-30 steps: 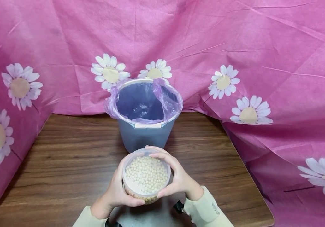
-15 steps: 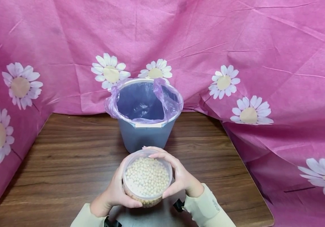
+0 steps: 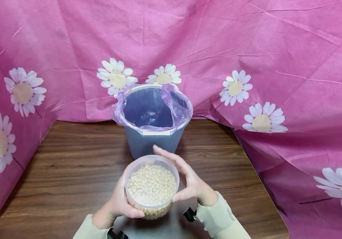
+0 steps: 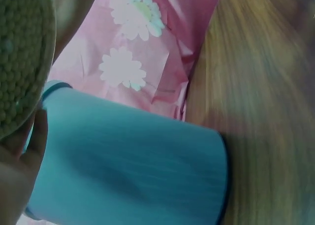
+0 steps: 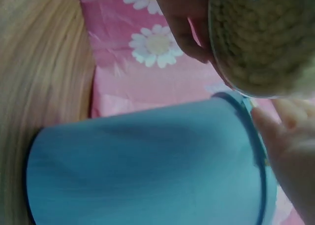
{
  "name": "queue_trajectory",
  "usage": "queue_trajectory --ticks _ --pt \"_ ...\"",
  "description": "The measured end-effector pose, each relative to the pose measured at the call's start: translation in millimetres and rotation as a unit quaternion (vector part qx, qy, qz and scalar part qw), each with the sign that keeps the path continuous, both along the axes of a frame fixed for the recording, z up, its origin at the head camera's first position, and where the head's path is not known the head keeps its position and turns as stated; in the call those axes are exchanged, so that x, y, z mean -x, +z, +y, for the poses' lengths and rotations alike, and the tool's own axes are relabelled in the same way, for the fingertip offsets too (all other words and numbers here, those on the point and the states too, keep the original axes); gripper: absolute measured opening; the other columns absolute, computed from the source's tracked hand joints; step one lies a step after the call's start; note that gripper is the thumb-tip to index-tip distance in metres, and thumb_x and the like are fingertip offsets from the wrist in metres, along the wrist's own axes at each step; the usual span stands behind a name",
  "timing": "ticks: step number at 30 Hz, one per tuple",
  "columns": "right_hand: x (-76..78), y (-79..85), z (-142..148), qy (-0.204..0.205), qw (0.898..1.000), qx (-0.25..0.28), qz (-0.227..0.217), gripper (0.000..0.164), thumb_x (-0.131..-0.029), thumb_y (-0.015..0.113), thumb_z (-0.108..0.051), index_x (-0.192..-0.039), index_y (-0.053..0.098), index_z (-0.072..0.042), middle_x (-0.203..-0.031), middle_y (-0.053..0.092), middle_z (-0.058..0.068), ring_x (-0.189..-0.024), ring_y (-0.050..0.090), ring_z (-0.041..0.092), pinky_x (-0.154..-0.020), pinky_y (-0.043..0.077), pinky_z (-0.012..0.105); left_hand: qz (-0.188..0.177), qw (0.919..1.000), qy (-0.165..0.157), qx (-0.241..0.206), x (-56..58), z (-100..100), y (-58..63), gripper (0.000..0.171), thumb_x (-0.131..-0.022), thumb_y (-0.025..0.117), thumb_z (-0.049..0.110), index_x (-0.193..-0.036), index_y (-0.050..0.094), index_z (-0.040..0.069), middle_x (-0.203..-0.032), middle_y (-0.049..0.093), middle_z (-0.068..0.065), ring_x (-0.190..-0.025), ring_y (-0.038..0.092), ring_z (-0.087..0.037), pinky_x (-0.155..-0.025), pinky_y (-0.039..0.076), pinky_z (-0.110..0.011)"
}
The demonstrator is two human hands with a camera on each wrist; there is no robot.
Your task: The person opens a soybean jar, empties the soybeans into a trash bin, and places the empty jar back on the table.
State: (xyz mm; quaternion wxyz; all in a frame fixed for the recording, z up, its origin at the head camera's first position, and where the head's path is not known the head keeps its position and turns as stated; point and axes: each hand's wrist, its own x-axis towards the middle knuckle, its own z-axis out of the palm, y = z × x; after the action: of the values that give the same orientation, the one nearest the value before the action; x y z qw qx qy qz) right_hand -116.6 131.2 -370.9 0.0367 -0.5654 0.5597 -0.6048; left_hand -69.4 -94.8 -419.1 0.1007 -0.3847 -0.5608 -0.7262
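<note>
A round clear plastic tub full of pale round beans is held up between the hands over the near part of the table. My left hand grips it from the left, thumb along the near side. My right hand is at its right, fingers extended beyond the far rim and thumb tip close to the right edge. In the right wrist view, a gap shows between the right fingers and the tub. Behind the tub stands a blue-grey bin, lined with a thin purple plastic bag.
The brown wooden table ends against a pink cloth with white daisies at the back and sides. A greyish patch lies at the near edge below the tub. Pale sleeves and black wrist straps show on both arms.
The right fingers have come off the tub's far rim and straightened. The tub has shifted slightly left, still in the left hand. The bin has not moved.
</note>
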Motion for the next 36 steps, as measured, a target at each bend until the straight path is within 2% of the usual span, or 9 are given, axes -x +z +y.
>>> queue_trajectory --ticks 2,4,8,12,16,19,22,30,36 --pt "-4.1 -0.6 1.3 -0.048 0.999 0.015 0.007 0.095 -0.089 0.070 -0.040 -0.149 0.019 0.014 -0.160 0.021 0.030 -0.150 0.027 0.034 -0.123 0.025 0.039 0.006 0.9987 0.049 -0.014 -1.6 1.2 1.8 0.116 -0.061 0.093 0.024 -0.146 0.025 -0.014 -0.144 0.050 -0.015 -0.126 0.054 -0.015 -0.109 0.040 -0.022" --pt "-10.7 -2.6 0.8 -0.106 0.994 0.027 0.009 0.094 -0.089 0.072 -0.037 -0.147 0.021 0.016 -0.158 0.026 0.029 -0.148 0.031 0.031 -0.122 0.026 0.036 0.028 0.9933 0.111 -0.016 -2.9 4.0 4.1 0.119 -0.059 0.095 0.028 -0.144 0.024 -0.017 -0.143 0.050 -0.019 -0.126 0.053 -0.016 -0.109 0.040 -0.022" --pt "-27.2 -6.1 -8.5 -0.202 0.979 0.028 0.011 0.103 -0.083 0.077 -0.042 -0.148 0.021 0.015 -0.157 0.031 0.026 -0.145 0.037 0.026 -0.119 0.030 0.031 0.049 0.9746 0.218 0.007 -5.7 12.2 7.9 0.123 -0.055 0.097 0.036 -0.143 0.028 -0.017 -0.137 0.054 -0.023 -0.122 0.057 -0.016 -0.105 0.043 -0.021" --pt "-38.4 -6.8 -20.4 -0.263 0.964 0.014 0.015 0.112 -0.077 0.079 -0.051 -0.149 0.020 0.012 -0.158 0.032 0.022 -0.140 0.041 0.029 -0.117 0.034 0.031 0.044 0.9608 0.271 0.037 -8.4 20.1 6.5 0.122 -0.056 0.095 0.044 -0.144 0.032 -0.012 -0.132 0.056 -0.028 -0.120 0.058 -0.015 -0.103 0.045 -0.019" --pt "-40.6 -7.3 -22.8 -0.294 0.956 0.014 0.007 0.106 -0.074 0.084 -0.047 -0.146 0.029 0.009 -0.154 0.038 0.022 -0.138 0.043 0.028 -0.116 0.034 0.031 0.031 0.9571 0.284 0.050 -10.8 22.5 3.4 0.120 -0.056 0.094 0.044 -0.146 0.033 -0.008 -0.132 0.056 -0.028 -0.120 0.057 -0.012 -0.102 0.044 -0.017" --pt "-38.1 -8.3 -21.3 -0.290 0.957 0.026 0.006 0.098 -0.072 0.086 -0.043 -0.140 0.037 0.009 -0.150 0.041 0.027 -0.140 0.043 0.028 -0.116 0.034 0.031 0.039 0.9562 0.285 0.055 -10.7 22.6 3.5 0.119 -0.056 0.094 0.043 -0.144 0.034 -0.010 -0.131 0.057 -0.027 -0.119 0.058 -0.012 -0.101 0.044 -0.017" --pt "-34.1 -9.6 -20.2 -0.269 0.962 0.045 0.003 0.093 -0.073 0.086 -0.042 -0.134 0.041 0.010 -0.148 0.042 0.029 -0.141 0.041 0.030 -0.116 0.035 0.032 0.051 0.9554 0.285 0.060 -9.9 22.3 3.5 0.119 -0.056 0.094 0.044 -0.143 0.035 -0.012 -0.130 0.058 -0.027 -0.118 0.058 -0.012 -0.101 0.044 -0.017" --pt "-24.2 -12.5 -16.2 -0.198 0.978 0.065 0.004 0.089 -0.074 0.083 -0.046 -0.131 0.042 0.009 -0.148 0.040 0.033 -0.142 0.039 0.035 -0.116 0.036 0.037 0.059 0.9638 0.256 0.048 -8.5 20.4 1.5 0.121 -0.056 0.094 0.047 -0.141 0.034 -0.016 -0.131 0.057 -0.026 -0.120 0.057 -0.012 -0.103 0.044 -0.018" --pt "-20.9 -14.7 -14.4 -0.147 0.986 0.080 -0.002 0.087 -0.076 0.082 -0.045 -0.129 0.041 0.010 -0.151 0.035 0.033 -0.145 0.034 0.037 -0.116 0.036 0.040 0.076 0.9690 0.231 0.042 -7.9 19.4 -0.5 0.121 -0.058 0.092 0.048 -0.139 0.032 -0.019 -0.133 0.057 -0.022 -0.121 0.056 -0.013 -0.105 0.043 -0.019"
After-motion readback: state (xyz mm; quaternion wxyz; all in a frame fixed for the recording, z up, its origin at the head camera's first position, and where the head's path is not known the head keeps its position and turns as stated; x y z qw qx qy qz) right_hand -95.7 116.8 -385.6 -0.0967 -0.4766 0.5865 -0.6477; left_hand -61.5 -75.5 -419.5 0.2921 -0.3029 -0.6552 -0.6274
